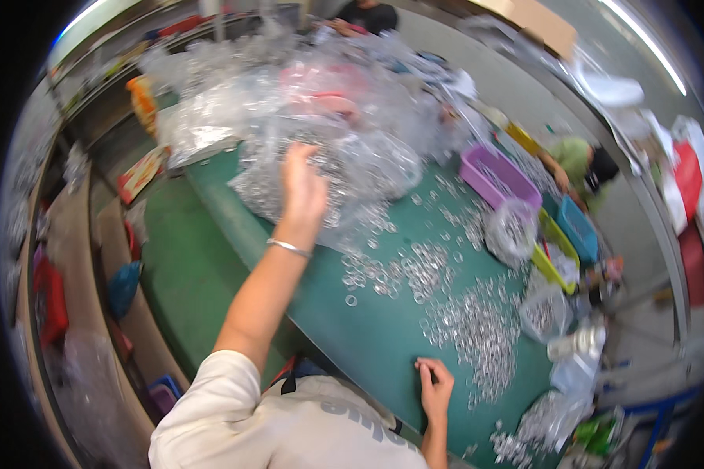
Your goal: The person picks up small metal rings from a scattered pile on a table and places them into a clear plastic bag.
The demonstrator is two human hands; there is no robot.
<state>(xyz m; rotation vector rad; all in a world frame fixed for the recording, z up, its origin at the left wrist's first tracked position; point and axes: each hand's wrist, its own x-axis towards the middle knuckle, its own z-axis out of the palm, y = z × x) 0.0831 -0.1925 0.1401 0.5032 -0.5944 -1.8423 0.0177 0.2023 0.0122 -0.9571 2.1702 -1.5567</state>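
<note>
My left hand, a metal bangle on its wrist, reaches over a clear plastic bag filled with small metal rings. Motion blurs its fingers, so whether they grip any rings cannot be told. My right hand is by the near edge of the green tabletop, its fingers curled in and no object visible in them. Right of it spreads a large heap of loose metal rings. A smaller cluster of rings lies between the heap and the bag.
Behind the filled bag, more plastic bags pile up. Along the far edge stand a purple basket, a yellow-green tray and a blue bin. Two people sit beyond the table. Shelving runs along the left.
</note>
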